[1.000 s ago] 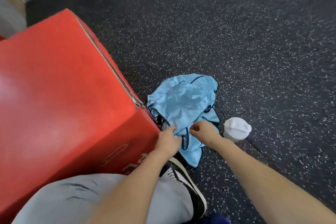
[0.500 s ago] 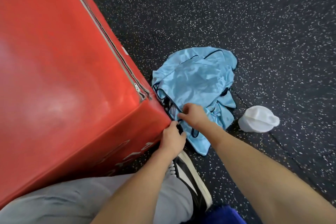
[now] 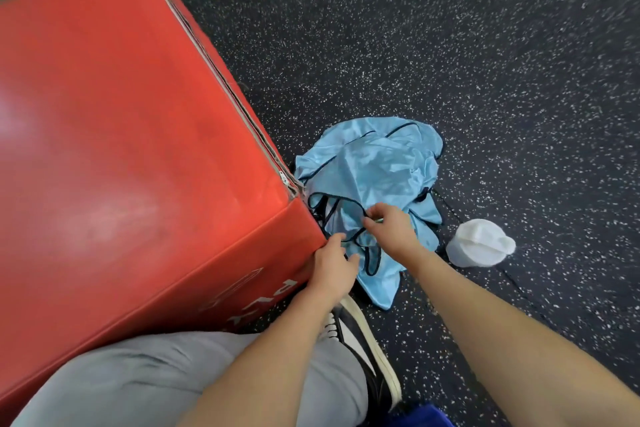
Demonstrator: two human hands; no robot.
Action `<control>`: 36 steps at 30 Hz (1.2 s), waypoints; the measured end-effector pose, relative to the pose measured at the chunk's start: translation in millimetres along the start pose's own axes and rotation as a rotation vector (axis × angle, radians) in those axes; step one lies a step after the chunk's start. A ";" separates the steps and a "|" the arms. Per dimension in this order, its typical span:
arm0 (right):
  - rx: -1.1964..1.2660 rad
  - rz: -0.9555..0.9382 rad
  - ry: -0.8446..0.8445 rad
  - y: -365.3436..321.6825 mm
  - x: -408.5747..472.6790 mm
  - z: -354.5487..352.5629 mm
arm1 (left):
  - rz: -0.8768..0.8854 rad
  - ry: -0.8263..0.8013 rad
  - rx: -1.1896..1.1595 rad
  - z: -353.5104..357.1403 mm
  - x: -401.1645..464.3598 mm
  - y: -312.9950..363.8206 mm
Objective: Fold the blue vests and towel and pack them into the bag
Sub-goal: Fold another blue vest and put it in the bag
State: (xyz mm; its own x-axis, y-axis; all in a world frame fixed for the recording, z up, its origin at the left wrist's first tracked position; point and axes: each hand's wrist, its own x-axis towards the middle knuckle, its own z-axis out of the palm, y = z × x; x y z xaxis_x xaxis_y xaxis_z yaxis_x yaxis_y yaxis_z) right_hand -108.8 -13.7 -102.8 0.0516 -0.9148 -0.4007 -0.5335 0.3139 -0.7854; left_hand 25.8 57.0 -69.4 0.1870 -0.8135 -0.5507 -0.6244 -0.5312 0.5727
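Note:
A crumpled heap of light blue vests (image 3: 374,166) with dark trim lies on the speckled floor beside the corner of a red padded box. My left hand (image 3: 334,265) pinches a dark-edged strap at the near side of the heap, close to the box corner. My right hand (image 3: 391,230) grips the blue fabric just to the right of it, fingers curled into the cloth. A rolled white towel (image 3: 479,243) lies on the floor right of the heap, apart from both hands. A blue thing (image 3: 419,416) shows at the bottom edge; I cannot tell what it is.
The large red padded box (image 3: 131,156) fills the left side, its zipped edge next to the vests. My grey trouser leg (image 3: 156,381) and black-and-white shoe (image 3: 367,354) are below the hands. Dark speckled rubber floor (image 3: 485,62) stretches to the right and beyond.
Both hands stay on the near edge of the heap. The right hand has lifted slightly, pulling a strap loop open, and the left has shifted its pinch along the trim. The view has tilted.

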 end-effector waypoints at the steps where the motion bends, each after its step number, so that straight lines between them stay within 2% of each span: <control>1: 0.007 -0.023 0.015 -6.0 -5.0 -9.6 | 0.023 0.011 -0.005 -3.7 -4.6 6.3; 13: -0.045 -0.399 0.217 -136.7 -92.7 -131.9 | 0.433 0.192 -0.068 -86.2 -80.9 115.6; 23: -0.207 -0.733 0.319 -287.6 -192.5 -215.8 | 0.721 0.509 -0.027 -192.3 -180.2 217.4; 29: -0.294 -0.900 0.419 -364.9 -244.7 -252.2 | 0.719 0.723 0.055 -283.0 -245.6 247.0; 36: -0.348 -1.088 0.564 -461.1 -303.6 -281.7 | 0.677 0.906 0.182 -391.3 -311.6 233.3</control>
State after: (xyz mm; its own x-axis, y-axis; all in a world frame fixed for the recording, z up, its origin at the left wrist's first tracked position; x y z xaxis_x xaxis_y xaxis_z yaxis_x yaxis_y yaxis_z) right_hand -116.3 47.7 513.8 0.2812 -0.6646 0.6923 -0.6382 -0.6683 -0.3823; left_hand 118.7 93.9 473.4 0.2024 -0.8305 0.5189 -0.8919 0.0625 0.4480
